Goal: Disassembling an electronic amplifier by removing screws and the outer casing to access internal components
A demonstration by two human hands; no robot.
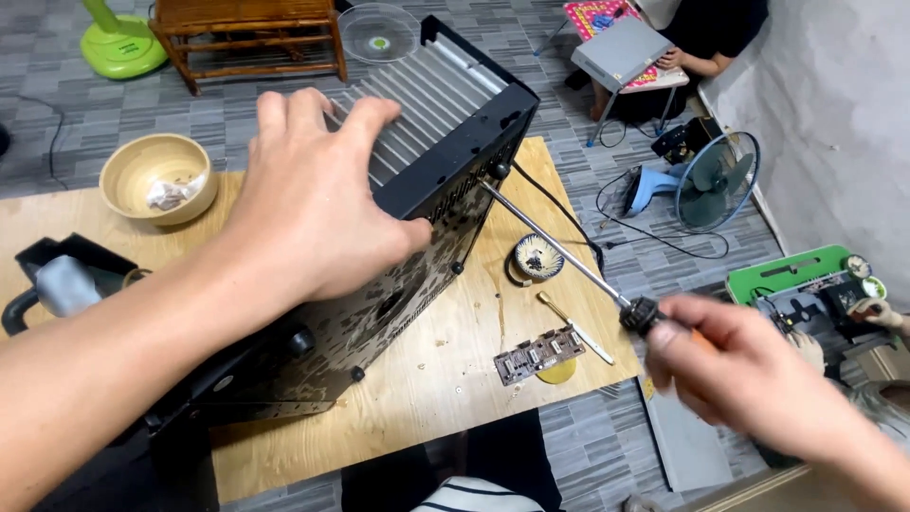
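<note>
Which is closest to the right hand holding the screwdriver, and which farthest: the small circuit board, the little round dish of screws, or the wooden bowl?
From the right hand, in the head view:
1. Small circuit board, on the table just left of the hand.
2. Round dish of screws, farther up the table, under the screwdriver shaft.
3. Wooden bowl, far across the table, at its back left.
</note>
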